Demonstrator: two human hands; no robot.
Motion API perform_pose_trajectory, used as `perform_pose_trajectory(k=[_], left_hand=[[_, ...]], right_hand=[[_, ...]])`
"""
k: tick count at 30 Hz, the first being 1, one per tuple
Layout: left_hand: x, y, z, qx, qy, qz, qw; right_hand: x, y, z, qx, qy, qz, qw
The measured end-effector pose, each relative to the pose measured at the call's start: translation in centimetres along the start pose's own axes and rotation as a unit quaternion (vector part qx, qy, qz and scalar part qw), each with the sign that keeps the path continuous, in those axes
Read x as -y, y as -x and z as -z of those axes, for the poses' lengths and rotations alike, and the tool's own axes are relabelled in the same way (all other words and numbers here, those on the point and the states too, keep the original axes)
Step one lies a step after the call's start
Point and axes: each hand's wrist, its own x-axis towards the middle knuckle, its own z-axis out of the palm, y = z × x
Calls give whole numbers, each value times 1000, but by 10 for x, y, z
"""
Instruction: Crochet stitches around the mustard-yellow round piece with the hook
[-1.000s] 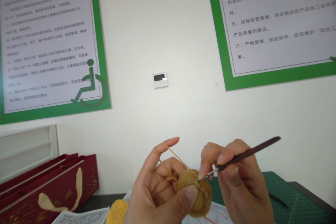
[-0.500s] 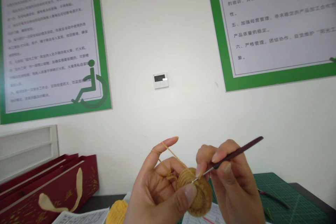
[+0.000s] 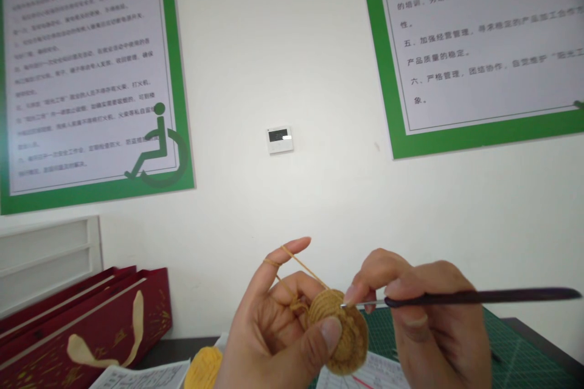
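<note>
My left hand [image 3: 278, 322] pinches a round tan crochet piece [image 3: 349, 340] between thumb and fingers, its index finger raised. Tan yarn [image 3: 303, 267] loops around that finger and runs down to the top of the piece. In my right hand [image 3: 433, 316] is a crochet hook [image 3: 483, 296] with a dark handle, lying nearly level and pointing left. Its metal tip meets the upper part of the piece, close to my right index fingertip. Whether the tip sits inside a stitch is too small to tell.
A yellow yarn ball [image 3: 203, 368] lies left of my hands, beside printed sheets [image 3: 141, 375]. Dark red gift bags [image 3: 137, 322] stand at the left. A green cutting mat [image 3: 524, 346] covers the right side. Behind is a white wall with a thermostat [image 3: 279, 140] and green-framed posters [image 3: 399, 149].
My right hand has shifted right and turned, so the hook's handle has swung from slanting upward to nearly level. The left hand and crochet piece have hardly moved.
</note>
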Motion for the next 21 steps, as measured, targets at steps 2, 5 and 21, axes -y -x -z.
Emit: perform_pose_trajectory(k=[2, 5, 21], left_hand=[[0, 0, 1, 4, 6, 2, 1000], [0, 2, 1, 15, 16, 8, 1000], [1, 3, 6, 45, 13, 10, 999]], right_hand=[[3, -1, 0, 3, 11, 0, 1000], [2, 2, 0, -2, -35, -50, 998], [-1, 3, -4, -11, -92, -96, 991]])
